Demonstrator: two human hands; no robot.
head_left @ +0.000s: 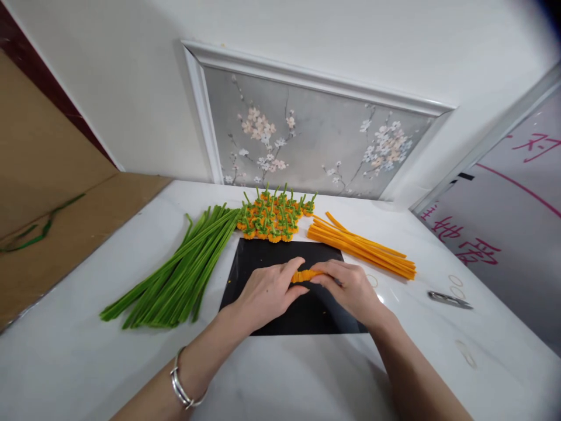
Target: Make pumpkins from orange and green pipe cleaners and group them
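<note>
An orange pipe cleaner (303, 275), wound or folded into a short ridged roll, is held level between my two hands. Its left end sits in the fingers of my left hand (272, 286), with the thumb and forefinger on either side. My right hand (344, 286) pinches the right end. Both hands hover over a black mat (280, 321) on the white table. Just behind the mat stand several small orange pumpkin-like pieces (274, 219) with green stems and curled green tops. What the inner fingers do is partly hidden.
Green pipe cleaners (179, 280) lie in a loose bundle at left, orange pipe cleaners (363, 245) at right. Small metal snips (449, 299) and several clear rubber bands (456, 286) lie farther right. A cardboard box (52, 234) borders the left; a whiteboard (504, 222) stands right.
</note>
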